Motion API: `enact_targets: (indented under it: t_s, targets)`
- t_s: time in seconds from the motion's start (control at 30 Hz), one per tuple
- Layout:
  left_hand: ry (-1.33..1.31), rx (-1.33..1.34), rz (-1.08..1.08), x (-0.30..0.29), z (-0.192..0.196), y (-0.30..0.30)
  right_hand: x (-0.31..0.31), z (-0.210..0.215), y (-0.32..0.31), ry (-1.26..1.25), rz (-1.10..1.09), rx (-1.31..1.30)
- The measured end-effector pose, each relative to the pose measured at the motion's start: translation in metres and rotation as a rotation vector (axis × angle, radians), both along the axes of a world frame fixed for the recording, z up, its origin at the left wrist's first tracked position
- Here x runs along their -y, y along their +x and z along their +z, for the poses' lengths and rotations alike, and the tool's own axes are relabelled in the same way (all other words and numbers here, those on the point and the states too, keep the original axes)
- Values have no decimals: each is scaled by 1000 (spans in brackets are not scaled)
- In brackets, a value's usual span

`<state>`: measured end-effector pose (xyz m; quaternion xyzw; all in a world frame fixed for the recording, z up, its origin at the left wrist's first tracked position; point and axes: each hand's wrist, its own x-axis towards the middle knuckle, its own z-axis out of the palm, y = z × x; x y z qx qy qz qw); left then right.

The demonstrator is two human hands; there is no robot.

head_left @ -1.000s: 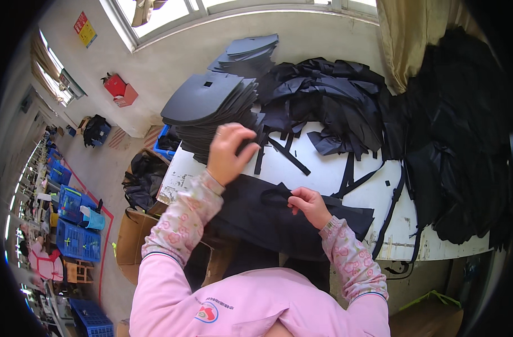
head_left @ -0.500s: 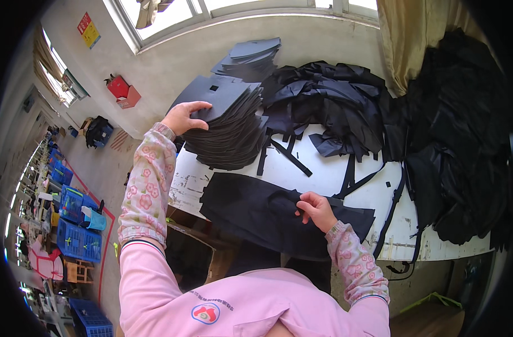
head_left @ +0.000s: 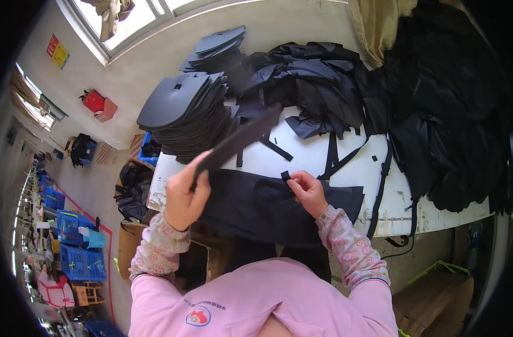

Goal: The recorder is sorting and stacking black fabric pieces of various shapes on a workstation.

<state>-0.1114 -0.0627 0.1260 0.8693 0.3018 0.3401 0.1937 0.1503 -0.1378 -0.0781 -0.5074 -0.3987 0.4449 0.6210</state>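
Note:
My left hand (head_left: 186, 194) is closed on the end of a thin dark grey foam sheet (head_left: 242, 137), tilted and seen almost edge-on over the table's near part. Below it, a black fabric piece (head_left: 251, 208) lies across the front edge of the white table. The fingers of my right hand (head_left: 308, 192) pinch a short black fabric tab (head_left: 285, 176) above that piece. Whether the tab is joined to it cannot be made out. Left of the middle stands a tall stack of grey foam sheets (head_left: 175, 101), the top one with a small square hole.
Behind that stack is a second pile of grey sheets (head_left: 217, 45). Heaped black fabric pieces with straps (head_left: 318, 84) cover the table's back, and a larger black heap (head_left: 447, 112) rises at the right. An open box (head_left: 134, 185) with black material stands left of the table (head_left: 268, 160).
My left hand has lifted a foam sheet off the stack and brought it nearer, over the fabric piece. A black tab now shows in my right hand's fingers. The view has shifted.

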Motion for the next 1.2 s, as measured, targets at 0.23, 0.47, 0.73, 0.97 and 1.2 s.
enact_targets:
  t_s: [0.23,0.47,0.73,0.97,1.2]
  targets:
    - [-467,96,-114,4,-74,12,0,1,-9,122,-13,-41]
    - [-228,-106,-508,-2,-69,14,-3,-19,2,17,43,33]
    - [-483,-216,-659,-13,-71,10,4,-5,13,20,80,131]
    - [-533,-11,-333,-20,-118,45,-12,-6,8,293,159,158]
    - [-244,128,-240,-10,-162,81,6,7,23,-54,406,-324]
